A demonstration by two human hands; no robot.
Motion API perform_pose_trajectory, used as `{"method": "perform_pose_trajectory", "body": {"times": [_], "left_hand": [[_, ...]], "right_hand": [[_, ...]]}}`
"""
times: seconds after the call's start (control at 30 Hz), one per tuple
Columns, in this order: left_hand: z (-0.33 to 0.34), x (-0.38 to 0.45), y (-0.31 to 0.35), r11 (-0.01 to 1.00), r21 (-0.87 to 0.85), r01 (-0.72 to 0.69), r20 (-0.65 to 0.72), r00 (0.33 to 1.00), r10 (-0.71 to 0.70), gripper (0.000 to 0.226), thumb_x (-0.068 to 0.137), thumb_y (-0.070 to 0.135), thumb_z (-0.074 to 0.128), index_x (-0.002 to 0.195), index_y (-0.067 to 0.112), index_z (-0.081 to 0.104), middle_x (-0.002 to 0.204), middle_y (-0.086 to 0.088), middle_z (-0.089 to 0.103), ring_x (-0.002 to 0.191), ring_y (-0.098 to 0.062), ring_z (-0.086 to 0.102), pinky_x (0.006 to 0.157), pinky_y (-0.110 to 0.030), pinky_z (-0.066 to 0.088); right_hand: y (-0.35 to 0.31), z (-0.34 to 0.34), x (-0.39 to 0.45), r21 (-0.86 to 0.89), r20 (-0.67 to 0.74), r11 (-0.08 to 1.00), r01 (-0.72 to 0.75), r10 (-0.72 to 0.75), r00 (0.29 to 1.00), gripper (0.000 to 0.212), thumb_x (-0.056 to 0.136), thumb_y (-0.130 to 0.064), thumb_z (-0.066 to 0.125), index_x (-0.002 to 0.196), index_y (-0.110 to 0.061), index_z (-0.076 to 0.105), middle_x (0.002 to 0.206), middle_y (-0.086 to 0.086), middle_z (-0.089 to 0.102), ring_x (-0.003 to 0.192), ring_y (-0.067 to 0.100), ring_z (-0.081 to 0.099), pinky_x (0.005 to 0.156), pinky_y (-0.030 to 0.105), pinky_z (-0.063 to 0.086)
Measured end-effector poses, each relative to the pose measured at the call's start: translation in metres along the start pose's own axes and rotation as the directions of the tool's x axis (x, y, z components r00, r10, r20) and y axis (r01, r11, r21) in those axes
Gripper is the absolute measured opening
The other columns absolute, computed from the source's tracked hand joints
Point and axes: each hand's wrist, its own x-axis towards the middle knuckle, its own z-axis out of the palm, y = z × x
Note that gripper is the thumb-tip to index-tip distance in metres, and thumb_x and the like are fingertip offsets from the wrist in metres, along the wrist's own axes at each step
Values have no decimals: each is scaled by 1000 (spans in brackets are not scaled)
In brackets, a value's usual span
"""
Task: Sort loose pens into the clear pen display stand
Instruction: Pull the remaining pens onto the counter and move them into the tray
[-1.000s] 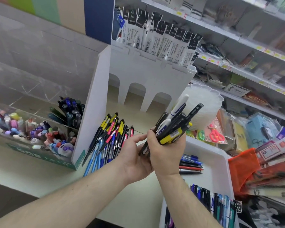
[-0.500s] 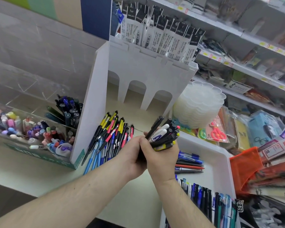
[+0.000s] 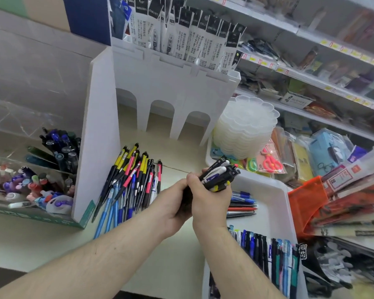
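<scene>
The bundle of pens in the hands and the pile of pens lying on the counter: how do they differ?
The bundle of pens is gripped tight by both hands, tips up; the pile of pens lies fanned out on the counter. The bundle is mostly black and white; the pile shows yellow, pink and blue. Both are loose pens.

left hand (image 3: pixel 175 207), right hand (image 3: pixel 211 200), both clenched (knuckles touching)

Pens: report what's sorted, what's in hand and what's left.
Done: a batch of pens leans against the white stand. In hand: both the left hand and right hand grip a bundle. Left: loose pens in the tray, near and far.
</scene>
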Motion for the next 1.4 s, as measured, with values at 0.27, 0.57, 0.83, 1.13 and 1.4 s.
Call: {"method": "perform_pose_trajectory", "body": {"times": [0.27, 0.57, 0.83, 1.13, 1.4], "left_hand": [[-3, 29, -10, 993, 107, 43, -220, 975, -19, 11, 94, 23, 61, 87, 16, 64, 82, 0, 68, 78, -20, 62, 78, -34, 53], [6, 54, -22, 978, 203, 40, -287, 958, 20, 5, 92, 17, 61, 88, 17, 64, 82, 1, 66, 73, -17, 59, 67, -30, 49], [7, 62, -24, 973, 230, 22, -323, 945, 55, 5, 92, 14, 60, 92, 17, 64, 83, 1, 64, 74, -17, 58, 65, -29, 48], [11, 67, -32, 964, 267, -7, -325, 941, 97, 9, 91, 9, 60, 96, 16, 63, 84, 0, 62, 73, -16, 57, 63, -28, 48], [11, 66, -40, 956, 292, -12, -342, 933, 116, 10, 90, 6, 60, 93, 16, 62, 86, -1, 61, 76, -16, 57, 64, -28, 48]], "right_hand": [[-50, -93, 68, -562, 145, 821, 101, -22, 989, 17, 79, 1, 73, 84, -1, 56, 68, 11, 51, 59, 18, 49, 56, 28, 47], [-19, -132, 137, -899, 353, -83, 430, 444, 824, 21, 73, -12, 68, 81, -26, 55, 81, -2, 64, 80, 24, 61, 64, 29, 42], [3, -122, 141, -730, 403, -249, 637, 596, 695, 34, 76, -32, 78, 101, -21, 58, 94, -3, 63, 87, 21, 60, 73, 33, 48], [-15, -161, 158, -848, 424, -76, 524, 497, 757, 51, 79, -27, 78, 127, -26, 60, 117, -6, 59, 98, 15, 57, 82, 30, 53], [10, -146, 140, -750, 588, -37, 661, 420, 691, 34, 76, -38, 79, 102, -26, 59, 94, -9, 55, 85, 15, 55, 73, 32, 51]]}}
